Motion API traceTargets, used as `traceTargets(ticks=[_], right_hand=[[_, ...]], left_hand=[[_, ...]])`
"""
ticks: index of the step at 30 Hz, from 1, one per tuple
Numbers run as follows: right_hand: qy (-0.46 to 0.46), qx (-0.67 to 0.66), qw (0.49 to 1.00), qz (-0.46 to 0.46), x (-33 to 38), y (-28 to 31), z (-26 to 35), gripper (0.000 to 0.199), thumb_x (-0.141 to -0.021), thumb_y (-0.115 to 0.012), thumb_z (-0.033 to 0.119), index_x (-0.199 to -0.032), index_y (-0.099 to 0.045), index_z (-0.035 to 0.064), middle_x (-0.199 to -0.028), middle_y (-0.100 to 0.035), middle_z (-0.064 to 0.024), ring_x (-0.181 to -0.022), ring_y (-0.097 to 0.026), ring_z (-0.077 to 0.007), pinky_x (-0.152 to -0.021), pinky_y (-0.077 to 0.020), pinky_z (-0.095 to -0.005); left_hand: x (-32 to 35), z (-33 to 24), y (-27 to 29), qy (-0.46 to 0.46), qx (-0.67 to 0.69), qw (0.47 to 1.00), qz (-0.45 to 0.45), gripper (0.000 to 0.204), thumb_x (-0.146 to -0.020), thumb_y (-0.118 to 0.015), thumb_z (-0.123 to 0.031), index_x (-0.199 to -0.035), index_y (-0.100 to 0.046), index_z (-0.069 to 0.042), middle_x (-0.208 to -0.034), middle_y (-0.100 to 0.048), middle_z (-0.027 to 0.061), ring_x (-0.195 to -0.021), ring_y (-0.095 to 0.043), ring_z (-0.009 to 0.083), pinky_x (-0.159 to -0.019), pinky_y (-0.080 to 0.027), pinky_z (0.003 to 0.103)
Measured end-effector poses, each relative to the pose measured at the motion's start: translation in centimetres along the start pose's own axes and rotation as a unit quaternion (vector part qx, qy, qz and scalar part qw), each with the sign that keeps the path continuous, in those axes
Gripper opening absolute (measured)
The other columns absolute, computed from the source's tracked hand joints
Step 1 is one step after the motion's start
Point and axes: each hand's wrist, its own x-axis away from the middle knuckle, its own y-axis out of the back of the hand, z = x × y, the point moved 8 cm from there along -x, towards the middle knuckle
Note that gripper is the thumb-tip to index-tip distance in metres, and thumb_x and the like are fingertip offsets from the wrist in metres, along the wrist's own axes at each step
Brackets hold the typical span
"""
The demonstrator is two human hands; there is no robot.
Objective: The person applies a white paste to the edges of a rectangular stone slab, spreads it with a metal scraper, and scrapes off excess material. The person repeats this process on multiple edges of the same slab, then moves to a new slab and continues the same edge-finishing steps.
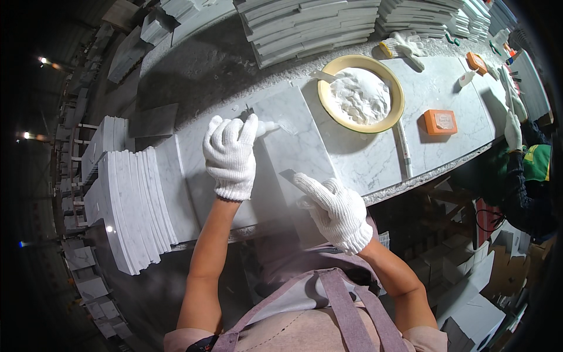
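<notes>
My left hand (pixel 230 154), in a white knit glove, grips a small white squeeze bottle (pixel 267 127) tipped on its side. The bottle's tip is close to a wet-looking patch on a grey-white marble tile (pixel 299 141). Much of the bottle is hidden by the gloved fingers. My right hand (pixel 337 211), gloved the same way, is closed around a thin flat scraper (pixel 287 174). Its dark blade end sticks out past the fingers, over the tile near its front part. The tile lies across the work table, with its near end toward my apron.
Right of the tile stand a yellow-rimmed bowl (pixel 325 97) of white powder, a marker pen (pixel 404 149) and an orange box (pixel 440 122). Stacked tiles (pixel 132 205) line the left; more stacks (pixel 311 29) rise behind. A glove (pixel 404 47) lies there. Another person's gloved hand (pixel 513 132) is far right.
</notes>
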Motion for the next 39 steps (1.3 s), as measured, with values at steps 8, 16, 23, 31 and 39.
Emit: traceTargets(ticks=[8, 16, 23, 31, 39], right_hand=[[-0.001, -0.014, 1.0, -0.001, 0.0, -0.2, -0.1, 0.073, -0.087, -0.076, 0.021, -0.155, -0.054, 0.0368, -0.083, -0.061, -0.0023, -0.068, -0.063, -0.0221, -0.054, -0.0496, -0.0383], [-0.003, -0.016, 1.0, -0.003, -0.3, 0.3, 0.2, 0.07, -0.09, -0.076, 0.022, -0.155, -0.055, 0.0366, -0.083, -0.062, -0.0028, -0.068, -0.063, -0.0226, -0.055, -0.0497, -0.0382], [-0.012, -0.032, 0.999, -0.001, -0.7, 0.9, 0.8, 0.06, -0.087, -0.078, 0.003, -0.144, -0.068, 0.0198, -0.075, -0.063, -0.0071, -0.064, -0.062, -0.0261, -0.06, -0.0511, -0.0382], [-0.005, -0.018, 1.0, -0.008, -0.1, 0.3, 0.1, 0.073, -0.086, -0.076, 0.018, -0.153, -0.057, 0.0366, -0.083, -0.062, -0.0033, -0.069, -0.064, -0.0227, -0.056, -0.0506, -0.0385], [-0.003, -0.037, 0.999, -0.011, -0.4, 0.6, 0.4, 0.065, -0.086, -0.078, 0.009, -0.147, -0.064, 0.0246, -0.078, -0.062, -0.0058, -0.065, -0.062, -0.0242, -0.058, -0.0506, -0.0375]], left_hand=[[0.0, 0.3, -0.3, -0.005, 0.035, 0.999, 0.019, 0.036, -0.079, -0.075, -0.003, -0.114, -0.076, -0.012, -0.09, -0.067, 0.0042, -0.089, -0.067, 0.0266, -0.104, -0.053, 0.048], [0.7, -0.1, -0.1, -0.01, -0.009, 1.0, -0.018, 0.04, -0.078, -0.079, -0.003, -0.116, -0.077, -0.015, -0.104, -0.066, 0.0028, -0.103, -0.066, 0.025, -0.107, -0.052, 0.048], [0.9, 0.1, -0.3, -0.003, -0.001, 1.0, -0.017, 0.039, -0.078, -0.079, -0.003, -0.115, -0.078, -0.015, -0.104, -0.065, 0.0022, -0.103, -0.066, 0.0246, -0.107, -0.052, 0.048], [0.7, -0.1, -0.2, 0.001, -0.012, 1.0, -0.015, 0.039, -0.078, -0.078, -0.004, -0.115, -0.078, -0.016, -0.104, -0.065, 0.0024, -0.104, -0.065, 0.0244, -0.107, -0.052, 0.048], [0.8, 0.1, -0.3, -0.002, -0.005, 1.0, -0.016, 0.038, -0.08, -0.078, -0.003, -0.115, -0.078, -0.016, -0.102, -0.066, 0.0026, -0.103, -0.065, 0.0249, -0.107, -0.052, 0.048]])
